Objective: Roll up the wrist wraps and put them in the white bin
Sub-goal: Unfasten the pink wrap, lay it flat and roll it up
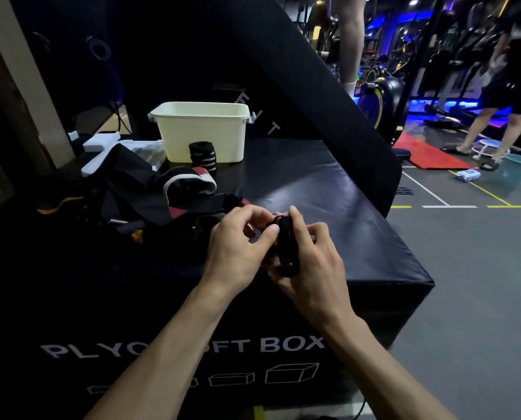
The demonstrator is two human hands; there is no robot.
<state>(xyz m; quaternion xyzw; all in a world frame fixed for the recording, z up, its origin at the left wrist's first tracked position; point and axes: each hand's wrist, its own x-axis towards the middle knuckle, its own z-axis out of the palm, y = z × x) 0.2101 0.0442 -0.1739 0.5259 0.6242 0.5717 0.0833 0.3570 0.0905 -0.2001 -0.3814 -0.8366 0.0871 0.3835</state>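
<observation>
over the near edge of the plyo box point(329, 189), left hand point(238, 250) and right hand point(310, 262) clamp a dark wrist wrap point(285, 244), nearly rolled. soft, springy fabric; pinch the coil's sides so it stays wound. white bin point(201, 128) sits well beyond.

one white bin point(203, 128), two rolled wrist wraps point(202, 157) point(285, 244), two hands point(238, 250) point(310, 262)

White bin point(203, 128); black rolled wrist wrap point(202, 156) with white stripes; black plyo box point(313, 183), white lettering; red floor mat point(426, 153).
</observation>
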